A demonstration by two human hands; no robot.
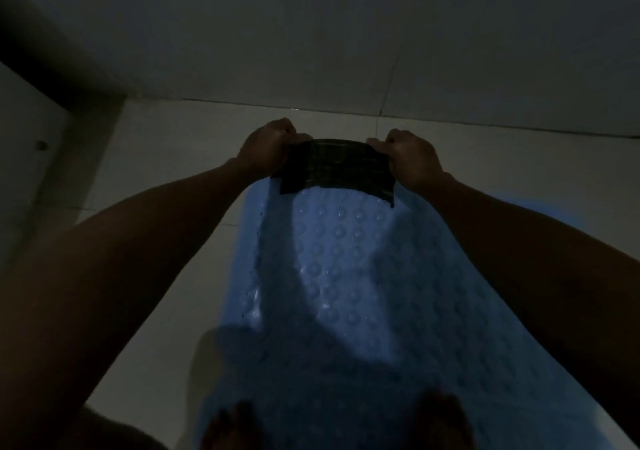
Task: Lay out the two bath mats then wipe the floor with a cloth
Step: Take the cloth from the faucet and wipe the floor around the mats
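In the dim centre of the frame, the left hand (266, 144) and right hand (412, 158) are pinching, fingers clamped, the top corners of a dark rectangular cloth (334, 169), seemingly light and limp, above a blue bumpy rubber bath mat (339, 276) lying on the white tiled floor (166, 172).

A pale blue bath mat (346, 276) dotted with raised circles, a dark striped cloth (337, 169), white floor tiles (166, 158).

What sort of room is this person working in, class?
Probably a bathroom: a blue studded bath mat lies on pale floor tiles, tiled wall behind. Both hands hold a dark cloth.
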